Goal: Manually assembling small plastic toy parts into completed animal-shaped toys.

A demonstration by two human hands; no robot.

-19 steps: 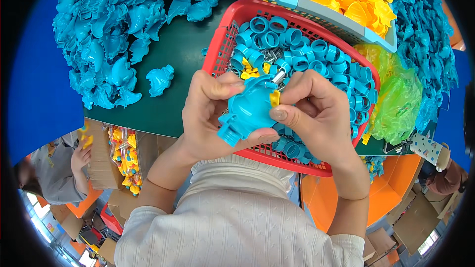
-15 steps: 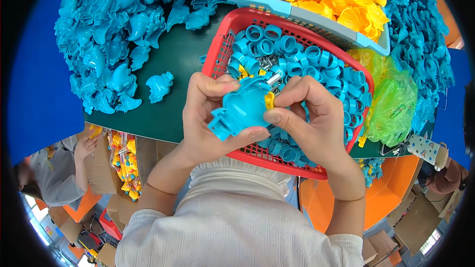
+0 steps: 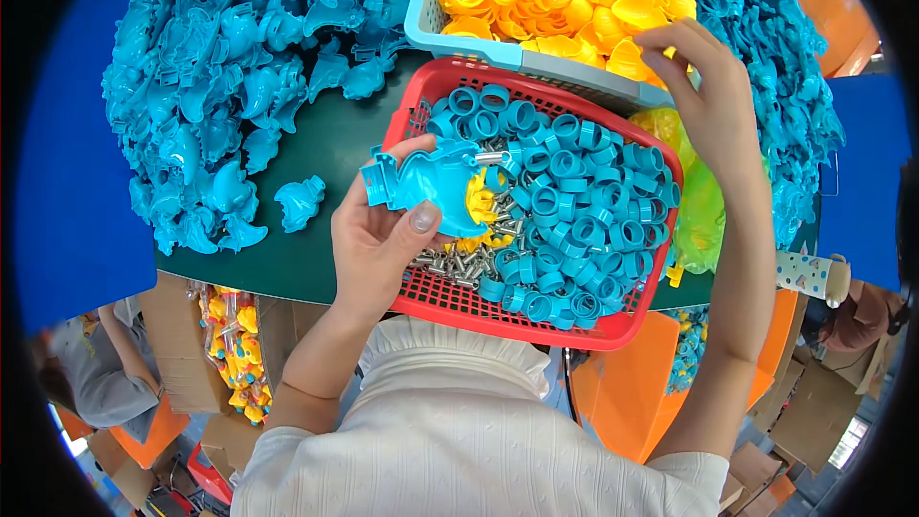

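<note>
My left hand (image 3: 374, 244) grips a blue plastic shell half (image 3: 436, 187) above the left part of the red basket (image 3: 661, 278). A small metal cylinder (image 3: 490, 158) lies by the shell's right edge. Small yellow pieces (image 3: 481, 199) show beside the shell; whether one sits on it, I cannot tell. My right hand (image 3: 706, 86) reaches out to the near right edge of the yellow plastic shells (image 3: 565, 14), its fingers bent and apart, nothing visibly held. Those shells fill a light blue and grey basket (image 3: 469, 48).
The red basket contains blue rings (image 3: 574, 201) and metal cylinders (image 3: 450, 273). Blue shells pile up at left (image 3: 201, 86) and far right (image 3: 766, 67). A loose shell (image 3: 301, 203) lies on the green table (image 3: 278, 263). A green bag (image 3: 704, 220) sits right of the red basket.
My right hand has left the blue shell, where it pinched a small yellow piece, and moved up and right to the yellow shells. The left hand has shifted slightly left, turning the shell.
</note>
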